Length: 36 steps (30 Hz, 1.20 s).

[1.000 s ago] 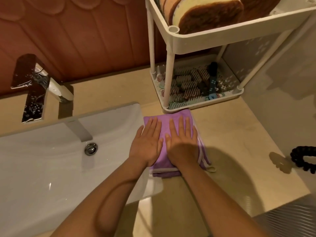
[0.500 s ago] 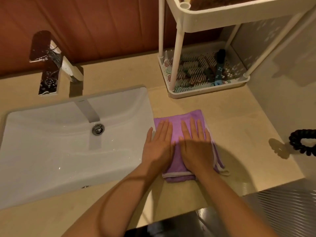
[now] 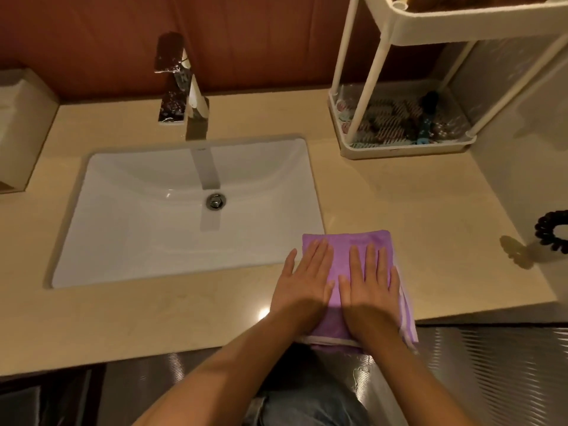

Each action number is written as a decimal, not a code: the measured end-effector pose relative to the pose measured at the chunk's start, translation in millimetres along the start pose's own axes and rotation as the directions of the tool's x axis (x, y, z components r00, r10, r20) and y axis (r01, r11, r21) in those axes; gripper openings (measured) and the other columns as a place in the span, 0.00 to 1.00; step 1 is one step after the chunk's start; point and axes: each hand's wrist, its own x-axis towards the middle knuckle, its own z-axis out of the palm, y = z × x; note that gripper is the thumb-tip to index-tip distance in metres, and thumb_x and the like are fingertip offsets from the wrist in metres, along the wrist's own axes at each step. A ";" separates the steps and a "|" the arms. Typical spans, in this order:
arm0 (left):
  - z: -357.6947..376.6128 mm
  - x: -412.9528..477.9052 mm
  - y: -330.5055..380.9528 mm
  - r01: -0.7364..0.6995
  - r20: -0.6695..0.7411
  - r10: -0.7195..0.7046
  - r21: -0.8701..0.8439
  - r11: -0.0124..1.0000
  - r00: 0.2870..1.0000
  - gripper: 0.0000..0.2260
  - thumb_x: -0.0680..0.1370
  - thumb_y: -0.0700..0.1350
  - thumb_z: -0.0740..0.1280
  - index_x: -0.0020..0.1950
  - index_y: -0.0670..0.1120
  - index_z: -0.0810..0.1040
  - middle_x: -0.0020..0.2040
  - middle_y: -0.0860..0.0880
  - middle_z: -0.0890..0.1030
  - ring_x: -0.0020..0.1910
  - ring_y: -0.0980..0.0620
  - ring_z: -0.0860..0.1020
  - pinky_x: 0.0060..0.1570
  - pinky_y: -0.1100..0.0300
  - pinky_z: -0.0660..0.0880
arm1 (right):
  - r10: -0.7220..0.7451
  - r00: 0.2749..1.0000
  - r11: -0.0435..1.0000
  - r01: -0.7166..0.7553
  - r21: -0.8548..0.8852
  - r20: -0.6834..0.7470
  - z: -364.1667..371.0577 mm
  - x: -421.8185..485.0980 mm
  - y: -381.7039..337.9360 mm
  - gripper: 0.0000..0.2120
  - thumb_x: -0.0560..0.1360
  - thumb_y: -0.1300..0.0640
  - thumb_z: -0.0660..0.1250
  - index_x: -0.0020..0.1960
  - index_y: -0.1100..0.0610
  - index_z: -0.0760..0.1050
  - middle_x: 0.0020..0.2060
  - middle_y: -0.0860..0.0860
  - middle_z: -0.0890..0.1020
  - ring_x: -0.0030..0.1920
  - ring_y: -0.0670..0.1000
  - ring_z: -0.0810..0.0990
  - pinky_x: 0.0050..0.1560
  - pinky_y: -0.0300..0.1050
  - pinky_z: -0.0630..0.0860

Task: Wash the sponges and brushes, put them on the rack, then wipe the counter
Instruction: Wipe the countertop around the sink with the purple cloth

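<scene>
A folded purple cloth (image 3: 341,262) lies on the beige counter (image 3: 430,210) at its front edge, just right of the sink. My left hand (image 3: 302,279) and my right hand (image 3: 370,284) press flat on it side by side, fingers straight. The cloth's near end hangs slightly past the counter edge. The white two-tier rack (image 3: 405,149) stands at the back right. Brushes (image 3: 427,118) and striped items lie in its lower tray. A sponge on the upper shelf is mostly cut off by the frame's top edge.
The white sink (image 3: 153,210) with a chrome faucet (image 3: 181,87) fills the left middle. A black coiled hair tie (image 3: 550,232) hangs at the right wall. A pale box (image 3: 18,124) stands at the far left. Dark floor lies below the counter edge.
Both hands have pulled the purple cloth toward me, from beside the rack down to the counter's front edge. The hands stay flat on it.
</scene>
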 end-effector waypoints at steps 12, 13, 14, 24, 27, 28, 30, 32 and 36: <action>3.3 -62.2 -71.4 -0.037 -0.095 0.036 -0.004 0.999 0.995 0.26 0.78 0.53 0.47 0.75 0.45 0.58 0.75 0.48 0.62 0.73 0.53 0.63 0.71 0.49 0.56 | -0.357 0.914 0.916 0.383 -0.118 0.192 -21.0 -27.6 -29.2 0.52 0.59 0.22 0.33 0.75 0.51 0.35 0.73 0.50 0.37 0.76 0.52 0.38 0.73 0.52 0.48; 6.0 -67.9 -79.5 -0.052 -0.111 0.052 0.000 0.999 0.992 0.26 0.79 0.53 0.44 0.76 0.47 0.48 0.77 0.49 0.52 0.75 0.54 0.54 0.72 0.50 0.48 | -0.401 0.902 0.892 0.424 -0.156 0.159 -18.6 -28.0 -37.4 0.53 0.61 0.21 0.34 0.76 0.52 0.40 0.74 0.53 0.40 0.75 0.54 0.41 0.72 0.52 0.45; 8.4 -72.5 -87.6 -0.059 -0.123 0.060 0.006 0.998 0.991 0.25 0.79 0.53 0.41 0.75 0.48 0.40 0.76 0.51 0.43 0.76 0.56 0.46 0.72 0.52 0.40 | -0.449 0.887 0.869 0.462 -0.177 0.110 -18.3 -28.4 -46.1 0.51 0.63 0.22 0.36 0.76 0.54 0.44 0.74 0.55 0.44 0.75 0.56 0.44 0.71 0.51 0.42; 4.5 -148.0 -194.0 0.083 -0.101 -0.072 0.113 0.990 0.992 0.24 0.81 0.53 0.43 0.74 0.45 0.61 0.72 0.49 0.68 0.70 0.54 0.62 0.66 0.53 0.52 | -0.723 0.606 0.634 0.773 -0.028 0.332 -20.7 -28.9 -134.1 0.46 0.71 0.34 0.62 0.75 0.47 0.36 0.71 0.48 0.33 0.76 0.49 0.36 0.74 0.47 0.46; 4.9 -174.9 -224.2 0.118 -0.111 -0.106 0.109 0.987 0.988 0.25 0.81 0.53 0.42 0.74 0.45 0.60 0.72 0.48 0.67 0.70 0.53 0.61 0.66 0.53 0.53 | -0.764 0.541 0.569 0.822 -0.028 0.352 -18.9 -32.9 -171.5 0.43 0.73 0.37 0.62 0.76 0.47 0.40 0.76 0.51 0.38 0.76 0.50 0.38 0.73 0.48 0.53; 4.6 -182.6 -234.1 0.126 -0.094 -0.117 0.099 0.987 0.989 0.25 0.81 0.54 0.41 0.75 0.45 0.58 0.73 0.48 0.64 0.71 0.52 0.61 0.66 0.53 0.52 | -0.775 0.525 0.548 0.835 -0.041 0.352 -17.3 -35.0 -182.9 0.42 0.73 0.38 0.62 0.76 0.48 0.41 0.76 0.52 0.39 0.77 0.51 0.39 0.72 0.49 0.55; 1.6 -197.6 -251.6 0.144 -0.061 -0.140 0.069 0.987 0.988 0.27 0.80 0.56 0.38 0.76 0.45 0.52 0.75 0.48 0.56 0.73 0.51 0.57 0.68 0.53 0.48 | -0.786 0.501 0.507 0.858 -0.087 0.361 -12.4 -40.0 -205.9 0.41 0.73 0.38 0.61 0.77 0.48 0.41 0.77 0.53 0.40 0.77 0.53 0.40 0.70 0.49 0.57; -2.2 -205.5 -262.7 0.161 -0.052 -0.159 0.053 0.985 0.986 0.29 0.77 0.61 0.34 0.75 0.49 0.42 0.75 0.51 0.46 0.75 0.53 0.47 0.70 0.55 0.39 | -0.790 0.493 0.482 0.867 -0.127 0.364 -10.9 -44.9 -223.9 0.41 0.74 0.38 0.61 0.77 0.48 0.41 0.77 0.54 0.41 0.77 0.54 0.41 0.70 0.50 0.58; -6.3 -216.7 -263.0 0.301 -0.073 -0.301 -0.010 0.954 0.951 0.31 0.71 0.58 0.31 0.74 0.49 0.37 0.75 0.52 0.40 0.75 0.55 0.41 0.70 0.58 0.34 | -0.799 0.465 0.431 0.885 -0.176 0.382 -9.3 -48.1 -255.2 0.41 0.74 0.37 0.60 0.77 0.48 0.42 0.77 0.54 0.43 0.76 0.57 0.45 0.71 0.52 0.57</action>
